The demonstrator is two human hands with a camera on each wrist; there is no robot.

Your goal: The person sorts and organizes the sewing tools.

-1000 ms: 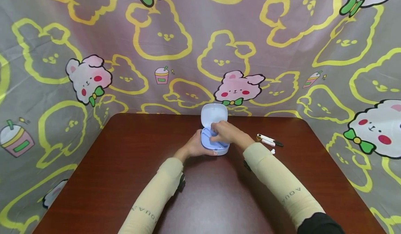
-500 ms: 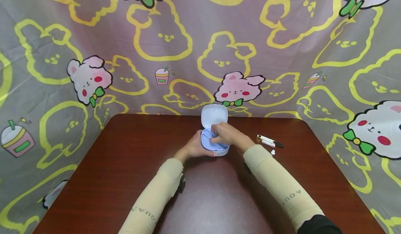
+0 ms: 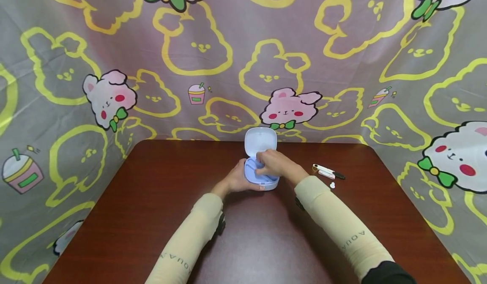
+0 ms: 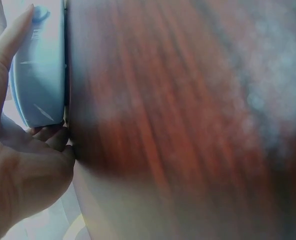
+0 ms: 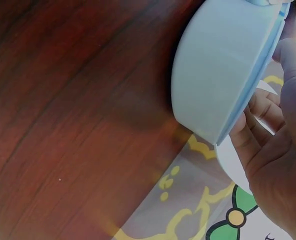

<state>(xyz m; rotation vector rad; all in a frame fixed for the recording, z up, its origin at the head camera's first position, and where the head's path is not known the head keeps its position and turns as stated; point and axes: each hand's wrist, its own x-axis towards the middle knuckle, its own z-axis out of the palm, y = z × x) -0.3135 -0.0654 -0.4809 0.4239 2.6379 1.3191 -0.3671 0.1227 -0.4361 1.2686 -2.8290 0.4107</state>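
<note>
A small rounded case (image 3: 271, 186), pale blue and white, stands on the table with its lid (image 3: 260, 137) raised at the back. My left hand (image 3: 236, 178) grips its left side; in the left wrist view the thumb lies along the case's front wall (image 4: 40, 85) and the fingertips reach under its edge. My right hand (image 3: 277, 162) reaches over the right rim with bent fingers, down at the blue divided inside (image 3: 251, 172). The right wrist view shows those fingers (image 5: 265, 112) just past the rim of the case (image 5: 215, 75). I cannot tell whether they pinch anything.
To the right of the case lie a white, slim tool with a black tip (image 3: 328, 171) and a gold-coloured ring at one end, and a small white piece (image 3: 332, 185). A patterned cloth (image 3: 213, 34) hangs behind the brown table (image 3: 163, 178) and along its sides.
Almost nothing: both hands and the case keep their places, and the view has shifted very slightly.
</note>
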